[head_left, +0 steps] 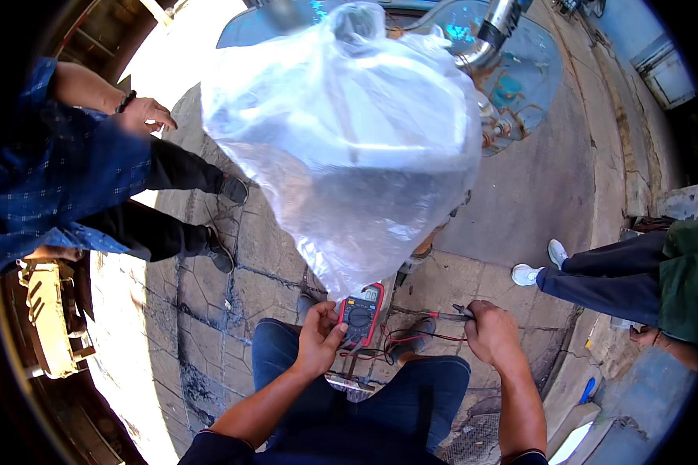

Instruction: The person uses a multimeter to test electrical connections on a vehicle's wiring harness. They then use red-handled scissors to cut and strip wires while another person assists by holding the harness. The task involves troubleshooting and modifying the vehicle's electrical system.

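My left hand (pixel 319 341) is closed on the side of a multimeter (pixel 359 316), which has a red rim, a dark face with a round dial and a small screen. Two test probes (pixel 454 315), one red and one black, stick out to the left from my right hand (pixel 492 332), whose fingers are wrapped round them. Thin red and black test leads (pixel 388 346) loop between the meter and the probes, above my knees. Just beyond the meter, a large clear plastic sheet (pixel 364 147) drapes over something bulky, whose shape underneath I cannot make out.
Behind the sheet stands a worn blue metal body with a chrome pipe (pixel 485 43). A person in a blue checked shirt (pixel 62 170) stands at the left. Another, in dark trousers (pixel 597 267), is at the right. A yellowish metal part (pixel 48 318) lies far left on stone paving.
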The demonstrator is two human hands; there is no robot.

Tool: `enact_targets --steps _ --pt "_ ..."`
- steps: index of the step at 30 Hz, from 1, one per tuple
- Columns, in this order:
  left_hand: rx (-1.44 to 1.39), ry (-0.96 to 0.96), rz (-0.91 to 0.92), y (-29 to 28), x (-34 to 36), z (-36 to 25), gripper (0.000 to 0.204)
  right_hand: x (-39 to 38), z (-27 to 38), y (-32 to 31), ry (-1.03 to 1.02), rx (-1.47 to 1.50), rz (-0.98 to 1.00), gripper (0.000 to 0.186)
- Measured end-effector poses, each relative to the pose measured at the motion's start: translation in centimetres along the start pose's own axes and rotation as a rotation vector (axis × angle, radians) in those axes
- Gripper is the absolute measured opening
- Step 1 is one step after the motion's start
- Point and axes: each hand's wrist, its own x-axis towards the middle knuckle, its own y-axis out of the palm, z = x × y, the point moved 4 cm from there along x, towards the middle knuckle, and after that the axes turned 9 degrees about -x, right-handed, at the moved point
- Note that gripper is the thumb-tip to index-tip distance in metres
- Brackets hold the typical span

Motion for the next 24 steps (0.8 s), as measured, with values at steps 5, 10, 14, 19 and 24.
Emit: enact_targets --steps 5,10,14,19,24 --pt "0.037 0.067 0.138 0.5 4.6 0.9 0.041 2.5 -4.7 5.1 0.053 0.269 -0.262 0.016" --pt "0.238 0.314 0.255 0.0 7.0 1.5 0.041 3.8 -7.9 9.6 0.009 0.433 -0.423 0.016" --pt "0.519 0.488 0.351 0.2 7.9 1.5 0.046 3.2 -8.0 12.5 0.034 0.524 -0.487 0.017" --pt "0.732 0.643 0.277 1.2 7.3 0.3 0.044 -0.3 -5.0 13.6 0.062 0.626 -0.498 0.017" --pt "0.847 0.845 0.234 1.8 7.0 0.6 0.039 -5.6 -2.3 13.5 0.084 0.74 -0.574 0.016"
